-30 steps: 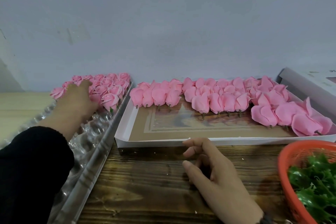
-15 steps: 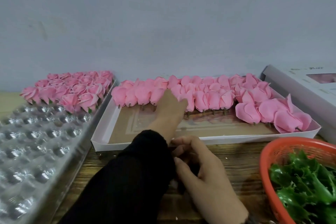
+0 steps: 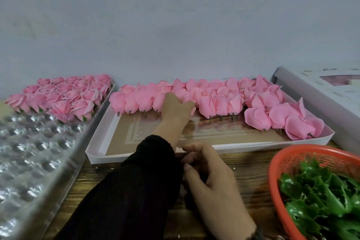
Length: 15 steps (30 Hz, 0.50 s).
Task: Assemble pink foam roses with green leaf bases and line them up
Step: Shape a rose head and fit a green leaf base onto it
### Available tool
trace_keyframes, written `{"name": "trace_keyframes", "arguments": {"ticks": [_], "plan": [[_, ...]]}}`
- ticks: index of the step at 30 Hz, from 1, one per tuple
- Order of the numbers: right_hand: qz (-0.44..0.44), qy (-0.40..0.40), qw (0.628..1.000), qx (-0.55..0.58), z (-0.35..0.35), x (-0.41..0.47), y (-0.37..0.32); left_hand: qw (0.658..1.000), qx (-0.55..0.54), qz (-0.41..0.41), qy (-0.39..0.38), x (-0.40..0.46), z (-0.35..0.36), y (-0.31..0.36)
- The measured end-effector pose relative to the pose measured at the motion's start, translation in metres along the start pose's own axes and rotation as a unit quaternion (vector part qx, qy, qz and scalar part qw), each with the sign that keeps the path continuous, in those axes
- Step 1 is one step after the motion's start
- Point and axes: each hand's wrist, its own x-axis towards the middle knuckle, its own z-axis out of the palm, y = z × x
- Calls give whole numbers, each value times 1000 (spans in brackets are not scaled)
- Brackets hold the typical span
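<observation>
Bare pink foam roses [image 3: 220, 103] lie in rows along the far side of a white cardboard tray [image 3: 155, 157], their short stems pointing toward me. My left hand [image 3: 176, 108], in a black sleeve, reaches into that row and its fingers curl round one pink rose [image 3: 192, 111], mostly hidden by the hand. My right hand [image 3: 210, 173] rests on the wooden table just in front of the tray, fingers loosely curled, holding nothing I can see. Finished roses with green bases [image 3: 64, 95] stand lined up at the far end of a clear plastic blister tray [image 3: 35, 152] on the left.
An orange plastic basket [image 3: 276, 161] full of green leaf bases [image 3: 321, 197] sits at the right front. A white box [image 3: 321, 103] lies beyond it, against the tray's right side. A grey wall closes the back of the table.
My left hand has left the finished roses on the blister tray, swung right into the white tray and closed on a bare rose. The right hand has stayed in place.
</observation>
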Motion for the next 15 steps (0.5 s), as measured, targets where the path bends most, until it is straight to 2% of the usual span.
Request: {"name": "trace_keyframes", "arguments": {"ticks": [4,7,10,12,15], "plan": [[-9,34,999,9,0,0,-1,988,-145,-5,45,-32,-34,11],[-30,46,998,15,1,-1,-4,972,-227,-41,36,-73,-57,11],[-64,23,998,2,2,-7,-11,951,-302,-62,2,-118,-73,5],[-86,3,996,-9,4,-14,-15,940,-335,-65,-4,-143,-79,-2],[-100,1,995,-31,10,-23,-18,942,-330,-54,28,-164,-86,-13]]}}
